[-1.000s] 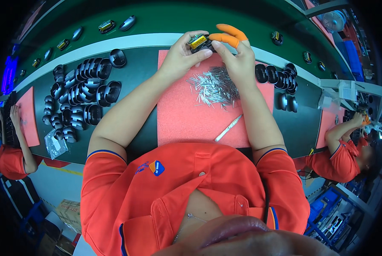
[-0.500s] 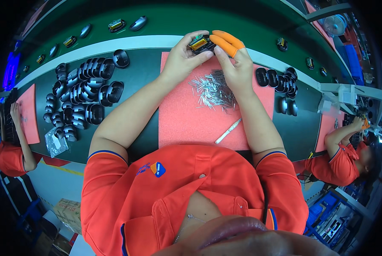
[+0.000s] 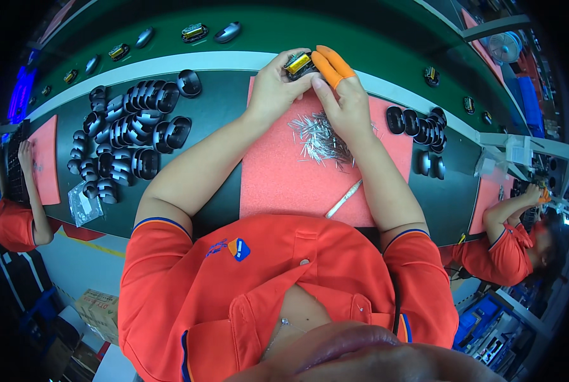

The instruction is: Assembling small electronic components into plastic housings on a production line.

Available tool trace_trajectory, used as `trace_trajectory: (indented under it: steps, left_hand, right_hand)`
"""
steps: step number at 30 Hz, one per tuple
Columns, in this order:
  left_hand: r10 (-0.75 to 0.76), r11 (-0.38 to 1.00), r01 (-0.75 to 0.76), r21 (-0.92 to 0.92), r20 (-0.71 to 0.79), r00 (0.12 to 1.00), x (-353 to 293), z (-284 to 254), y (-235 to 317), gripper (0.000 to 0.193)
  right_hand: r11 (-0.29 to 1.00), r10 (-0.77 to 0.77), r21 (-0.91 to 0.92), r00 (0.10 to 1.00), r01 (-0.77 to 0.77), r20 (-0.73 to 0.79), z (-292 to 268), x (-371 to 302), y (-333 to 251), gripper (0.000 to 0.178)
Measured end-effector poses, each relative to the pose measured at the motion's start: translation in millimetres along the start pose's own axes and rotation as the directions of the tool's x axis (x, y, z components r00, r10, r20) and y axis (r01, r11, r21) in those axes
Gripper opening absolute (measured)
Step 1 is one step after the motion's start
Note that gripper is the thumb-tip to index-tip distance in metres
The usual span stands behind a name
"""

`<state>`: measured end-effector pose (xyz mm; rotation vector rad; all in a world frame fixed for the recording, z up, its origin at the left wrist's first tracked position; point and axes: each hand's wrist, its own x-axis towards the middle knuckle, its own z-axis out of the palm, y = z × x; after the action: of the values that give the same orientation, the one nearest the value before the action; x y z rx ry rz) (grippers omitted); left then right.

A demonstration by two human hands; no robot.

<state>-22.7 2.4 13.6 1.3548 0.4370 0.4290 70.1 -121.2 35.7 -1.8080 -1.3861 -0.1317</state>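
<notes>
Above the far edge of the pink foam mat (image 3: pixel 284 191), both hands are closed round a small black housing with a yellow part (image 3: pixel 299 63) in it. My left hand (image 3: pixel 273 89) grips its left side, thumb along the near edge. From the right, my right hand (image 3: pixel 346 102) holds the other side, its thumb below and two fingers in orange finger cots (image 3: pixel 332 65) at the top. Part of the housing is hidden by the fingers. Below my hands lies a pile of thin silver metal pins (image 3: pixel 322 139). A slim whitish pen-like tool (image 3: pixel 344 198) rests nearer me, beside my right forearm.
Rows of curved black shells (image 3: pixel 131 124) cover the table at left, beside a clear plastic bag (image 3: pixel 84 205). More black shells (image 3: pixel 418 124) stand at right. Beyond a pale rail, a green conveyor belt (image 3: pixel 335 32) carries similar housings and grey-black covers (image 3: pixel 228 32). Co-workers sit on both sides.
Things on the belt appear further right. The housing is tilted so that more of its yellow part shows. Both hands keep their hold; the view has shifted slightly.
</notes>
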Motion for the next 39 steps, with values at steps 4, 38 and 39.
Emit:
trace_trajectory:
  steps: [4, 38, 39]
  left_hand:
    - [0.216, 0.973, -0.216, -0.085, -0.007, 0.976, -2, 2, -10, 0.062]
    - [0.438, 0.872, -0.343, 0.348, -0.244, 0.865, 43, -100, 60, 0.038]
    - [0.388, 0.921, -0.357, 0.154, -0.296, 0.873, 37, -92, 60, 0.038]
  right_hand:
    - [0.854, 0.440, 0.340, 0.895, -0.393, -0.072, -5, 6, 4, 0.044]
    - [0.874, 0.411, -0.329, 0.905, -0.357, 0.108, 127, 113, 7, 0.047]
    - [0.904, 0.387, -0.249, 0.912, -0.347, 0.137, 126, 112, 10, 0.048]
